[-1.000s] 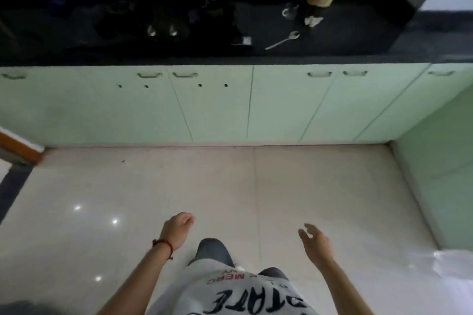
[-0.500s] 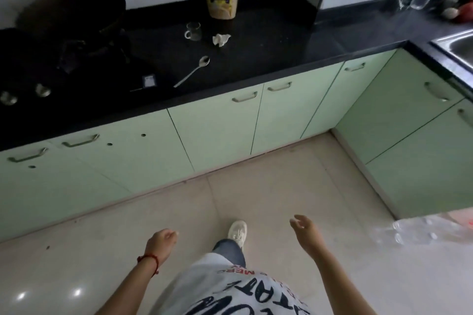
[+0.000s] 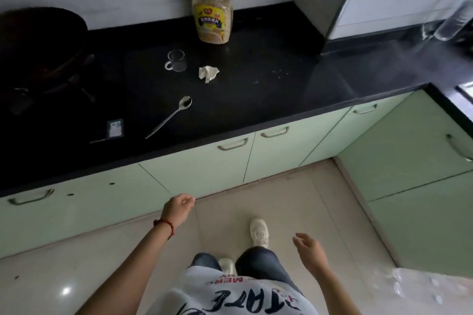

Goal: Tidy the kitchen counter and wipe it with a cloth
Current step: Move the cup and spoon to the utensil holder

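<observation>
**Reach to the desk: spoon axis and nearer hand**

While we face the desk (image 3: 256,100), both hands hang empty: left hand (image 3: 177,210) loosely curled, right hand (image 3: 311,250) open. The spoon (image 3: 170,116) lies ahead of the left hand, handle slanting toward it, bowl pointing toward the crumpled tissue (image 3: 208,73). We judge the left hand nearer.

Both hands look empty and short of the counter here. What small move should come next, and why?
Probably step in and reach the left hand to the spoon. Both it and the right hand are empty over the floor, and the spoon lies nearest the counter edge, ahead of the glass cup and crumpled tissue.
</observation>
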Demonstrator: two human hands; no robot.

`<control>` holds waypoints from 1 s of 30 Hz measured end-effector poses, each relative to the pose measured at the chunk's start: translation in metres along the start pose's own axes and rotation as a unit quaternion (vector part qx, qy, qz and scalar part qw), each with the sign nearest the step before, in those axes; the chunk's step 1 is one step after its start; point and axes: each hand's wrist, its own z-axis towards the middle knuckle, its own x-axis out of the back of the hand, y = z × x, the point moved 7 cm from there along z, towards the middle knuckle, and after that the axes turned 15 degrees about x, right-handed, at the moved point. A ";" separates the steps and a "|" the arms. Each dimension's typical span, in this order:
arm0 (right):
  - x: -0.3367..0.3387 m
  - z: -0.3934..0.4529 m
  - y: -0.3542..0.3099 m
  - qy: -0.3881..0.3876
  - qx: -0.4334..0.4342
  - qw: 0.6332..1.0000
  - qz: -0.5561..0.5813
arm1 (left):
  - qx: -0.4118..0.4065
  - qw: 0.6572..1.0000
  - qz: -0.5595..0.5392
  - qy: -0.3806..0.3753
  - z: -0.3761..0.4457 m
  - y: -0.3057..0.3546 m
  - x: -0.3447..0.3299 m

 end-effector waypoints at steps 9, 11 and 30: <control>0.051 0.136 -0.135 -0.108 0.172 0.973 -0.107 | 0.075 0.991 -0.082 0.076 0.012 0.023 -0.002; 0.053 0.156 -0.179 -0.135 0.222 0.958 -0.123 | 0.087 0.985 -0.110 0.103 0.007 0.026 0.001; -0.110 0.244 -0.461 -0.162 0.384 0.891 -0.176 | 0.024 0.948 -0.208 0.240 0.023 0.057 0.112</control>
